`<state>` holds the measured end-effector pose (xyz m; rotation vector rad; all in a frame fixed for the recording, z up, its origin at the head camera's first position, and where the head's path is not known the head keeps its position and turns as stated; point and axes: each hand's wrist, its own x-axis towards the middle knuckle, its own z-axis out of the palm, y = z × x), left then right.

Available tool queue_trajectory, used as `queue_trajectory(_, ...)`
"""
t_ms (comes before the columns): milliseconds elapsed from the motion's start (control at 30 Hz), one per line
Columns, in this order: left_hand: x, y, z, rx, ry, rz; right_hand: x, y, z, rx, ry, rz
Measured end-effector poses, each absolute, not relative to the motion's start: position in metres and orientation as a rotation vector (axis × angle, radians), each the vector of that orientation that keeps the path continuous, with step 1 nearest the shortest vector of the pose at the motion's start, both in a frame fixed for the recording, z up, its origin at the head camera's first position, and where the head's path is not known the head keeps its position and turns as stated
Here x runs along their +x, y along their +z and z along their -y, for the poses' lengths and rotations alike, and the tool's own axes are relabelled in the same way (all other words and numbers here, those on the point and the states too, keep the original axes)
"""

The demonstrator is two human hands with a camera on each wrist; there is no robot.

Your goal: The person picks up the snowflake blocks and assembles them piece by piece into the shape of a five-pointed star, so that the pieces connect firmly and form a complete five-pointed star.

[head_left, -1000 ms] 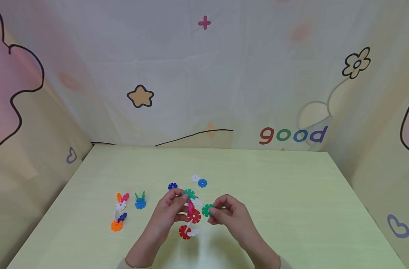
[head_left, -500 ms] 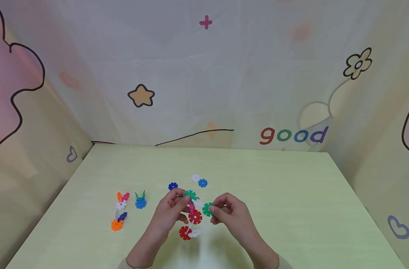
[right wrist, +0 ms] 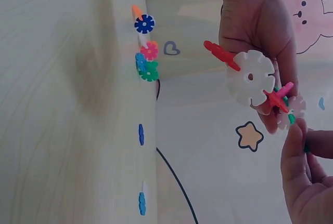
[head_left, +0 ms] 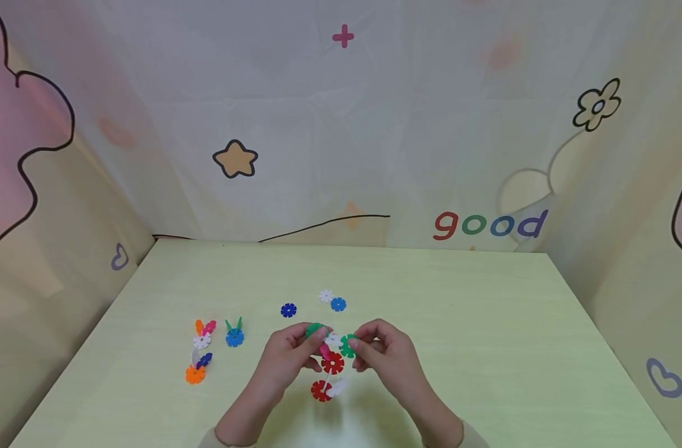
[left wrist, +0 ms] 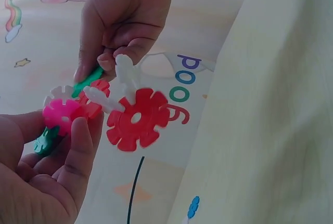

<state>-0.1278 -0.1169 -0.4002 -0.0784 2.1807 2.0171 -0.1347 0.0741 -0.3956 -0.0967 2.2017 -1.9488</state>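
My left hand [head_left: 287, 358] holds a chain of interlocking plastic snowflake discs above the table. In it are a green disc [head_left: 314, 330] at the fingertips, a pink disc [left wrist: 59, 116], a white disc [head_left: 333, 340] and a red disc [head_left: 333, 363]. Lower hangs another red disc [head_left: 321, 391] with white discs [right wrist: 251, 77] slotted to it. Between thumb and fingers, my right hand [head_left: 388, 358] pinches a separate-coloured green snowflake disc [head_left: 348, 346], its edge at the chain's white disc. Whether the two are slotted together I cannot tell.
On the table's left lie a joined figure of orange, white, pink and dark blue discs [head_left: 195, 374] and a blue disc with green ones upright [head_left: 234, 337]. Beyond the hands lie loose dark blue [head_left: 288, 310], white [head_left: 326, 296] and blue [head_left: 338, 304] discs. A printed curtain [head_left: 296, 124] backs the table.
My left hand has moved slightly right and turned the chain, bringing its white disc up to the green disc in my right hand. The right hand has barely moved.
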Motion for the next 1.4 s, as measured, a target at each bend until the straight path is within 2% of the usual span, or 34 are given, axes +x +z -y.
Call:
queue_trajectory(733, -0.1334, -0.4035, 0.1157, 0.097, 1.784, -2.327, -0.141, -0.3941, -0.0688, -0.088, -1.726, -2.408)
queue_trajectory(1400, -0.1322, -0.4108, 0.1084, 0.046, 1.797, -2.306, -0.1429, -0.402, -0.0676, -0.051, -1.73, -2.402)
